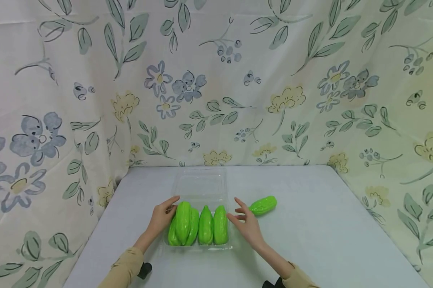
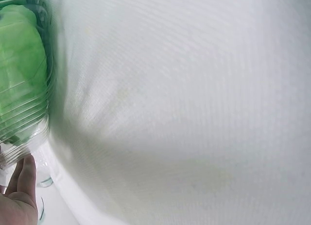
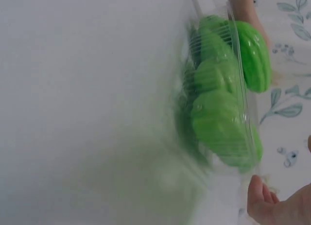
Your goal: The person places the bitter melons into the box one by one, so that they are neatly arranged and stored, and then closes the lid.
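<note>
A clear plastic clamshell box [image 1: 196,247] with ribbed walls stands on the table, its lid [image 1: 200,186] folded back behind it. Several glossy green gourds lie inside, and one gourd [image 1: 183,223] rests on top of the others at the left. My left hand [image 1: 162,216] is at the box's left side, fingers fairly straight; in the left wrist view its fingertips [image 2: 29,162] are right at the ribbed wall. On the other side my right hand [image 1: 248,226] has its fingers spread beside the rightmost gourd [image 1: 221,225]. Its thumb and fingers are close to the box corner in the right wrist view, holding nothing.
One more green gourd [image 1: 263,205] lies on the white table [image 1: 310,232] outside the box, just behind my right hand. A flowered curtain [image 1: 216,80] hangs along the table's back edge and at both sides.
</note>
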